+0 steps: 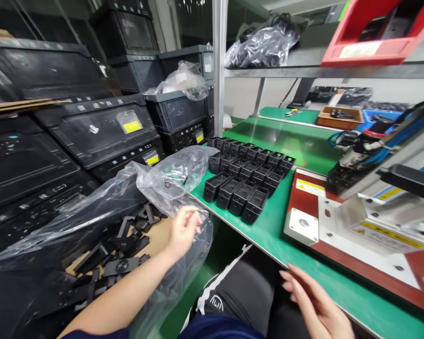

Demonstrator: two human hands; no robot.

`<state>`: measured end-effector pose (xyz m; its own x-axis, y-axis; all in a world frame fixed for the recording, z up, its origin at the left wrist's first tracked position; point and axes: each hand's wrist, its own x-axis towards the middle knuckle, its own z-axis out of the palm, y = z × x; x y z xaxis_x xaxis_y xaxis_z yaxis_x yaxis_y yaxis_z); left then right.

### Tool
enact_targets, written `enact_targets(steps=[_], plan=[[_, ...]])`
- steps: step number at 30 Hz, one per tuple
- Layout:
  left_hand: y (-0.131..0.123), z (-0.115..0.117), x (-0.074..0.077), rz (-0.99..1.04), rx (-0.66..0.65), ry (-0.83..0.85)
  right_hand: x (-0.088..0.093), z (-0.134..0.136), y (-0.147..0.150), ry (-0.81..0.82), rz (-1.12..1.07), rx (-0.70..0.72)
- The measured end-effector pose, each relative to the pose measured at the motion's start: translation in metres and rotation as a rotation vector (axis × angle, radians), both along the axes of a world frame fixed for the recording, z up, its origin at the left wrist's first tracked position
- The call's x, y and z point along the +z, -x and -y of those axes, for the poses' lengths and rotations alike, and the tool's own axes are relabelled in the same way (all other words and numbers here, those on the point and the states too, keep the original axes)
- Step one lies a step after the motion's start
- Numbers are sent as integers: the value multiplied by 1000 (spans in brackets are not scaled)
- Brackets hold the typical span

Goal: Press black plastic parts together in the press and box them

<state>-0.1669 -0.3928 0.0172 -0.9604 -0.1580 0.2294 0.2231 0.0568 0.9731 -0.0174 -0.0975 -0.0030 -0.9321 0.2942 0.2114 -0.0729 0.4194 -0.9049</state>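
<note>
Head view: left hand (183, 230) pinches the rim of a clear plastic bag (155, 188), fingers curled together; loose black parts (123, 245) lie at its 9 o'clock inside the bag, too many to count. Right hand (318, 306) hovers spread, empty, just below the green bench (304, 150) edge. Black housings (247, 176), roughly two dozen, stand in rows at 1 o'clock from the left hand.

The bag (162, 188) is thin clear plastic, crinkly and shiny. The housings (247, 179) on the bench look like matt black moulded plastic. The green mat (297, 141) is smooth, a bit glossy. The upright post (219, 66) is brushed metal.
</note>
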Motion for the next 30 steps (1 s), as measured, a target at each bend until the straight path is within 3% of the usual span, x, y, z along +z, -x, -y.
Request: enact_targets(steps=[2,4,7,10,12,15,17,19,21,23,27,30], plan=[[-26,-36,13,-268,-325,253,19,21,8,112,-4,132],[-45,-69,26,-571,-529,412,39,38,11,169,-63,203],[-56,-105,37,-747,-626,369,61,40,9,155,-185,168],[-54,-128,38,-682,-660,312,80,10,2,37,-296,38],[-53,-136,37,-653,-668,308,101,-24,-1,-192,-418,-123],[-55,-139,33,-649,-681,339,144,-84,10,-674,-687,-393],[-57,-137,27,-638,-662,363,171,-118,27,-958,-730,-462],[-57,-135,19,-619,-630,371,190,-141,46,-1215,-604,-458],[-54,-132,10,-603,-603,365,199,-152,59,-1406,-409,-433],[-50,-129,3,-602,-603,377,200,-154,63,-1493,-270,-432],[-40,-127,-5,-630,-640,426,194,-146,58,-1458,-253,-500],[-40,-132,-6,-621,-651,418,191,-143,57,-1416,-240,-415]])
